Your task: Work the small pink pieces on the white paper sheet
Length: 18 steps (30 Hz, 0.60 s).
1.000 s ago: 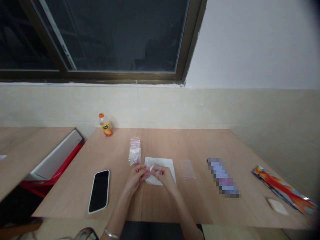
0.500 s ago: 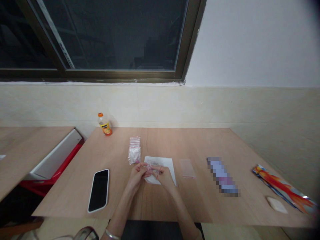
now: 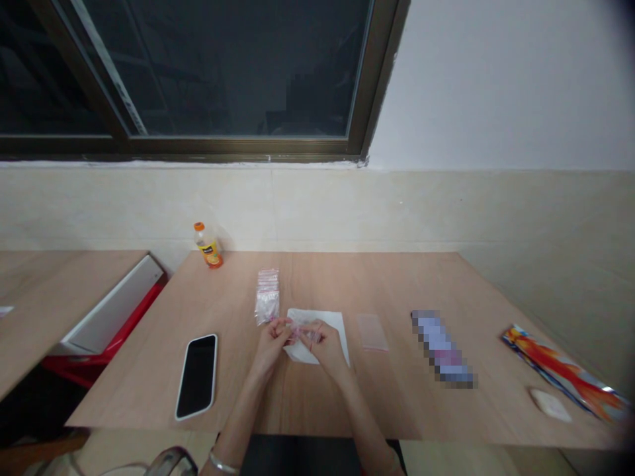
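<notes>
My left hand (image 3: pixel 270 341) and my right hand (image 3: pixel 325 345) meet over a white sheet of paper (image 3: pixel 331 323) near the middle of the wooden table (image 3: pixel 397 410). Both pinch a small clear plastic bag (image 3: pixel 299 330) with pink bits in it, held between the fingertips just above the sheet. A small stack of similar clear bags (image 3: pixel 267 297) lies just behind my left hand. A bracelet shows on my left wrist at the bottom edge.
A phone (image 3: pixel 197 375) lies face up to the left. An orange drink bottle (image 3: pixel 208 245) stands at the back left by the wall. To the right lie an empty clear bag (image 3: pixel 372 331), a blurred packet (image 3: pixel 443 348), a colourful wrapper (image 3: pixel 563 372) and a white eraser (image 3: pixel 550 404).
Both hands have shifted slightly away from me over the white sheet, still pinching the small bag. Nothing else on the table has moved.
</notes>
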Tool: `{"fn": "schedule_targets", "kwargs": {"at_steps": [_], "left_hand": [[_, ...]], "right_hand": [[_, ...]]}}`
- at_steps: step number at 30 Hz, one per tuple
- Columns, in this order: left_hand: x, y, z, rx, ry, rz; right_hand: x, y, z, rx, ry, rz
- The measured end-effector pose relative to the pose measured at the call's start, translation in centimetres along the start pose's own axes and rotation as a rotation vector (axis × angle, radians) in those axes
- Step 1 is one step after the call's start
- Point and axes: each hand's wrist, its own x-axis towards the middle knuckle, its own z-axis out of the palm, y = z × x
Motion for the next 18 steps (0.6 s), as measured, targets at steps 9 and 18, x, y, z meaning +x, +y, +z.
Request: {"fn": "schedule_targets", "kwargs": {"at_steps": [9, 18], "left_hand": [[0.0, 0.3, -2.4, 0.334, -0.030, 0.231], [-0.3, -0.1, 0.0, 0.767, -0.298, 0.487]], "right_hand": [[0.0, 0.3, -0.4, -0.141, 0.010, 0.014], [-0.2, -2.1, 0.2, -0.218, -0.079, 0.053]]}}
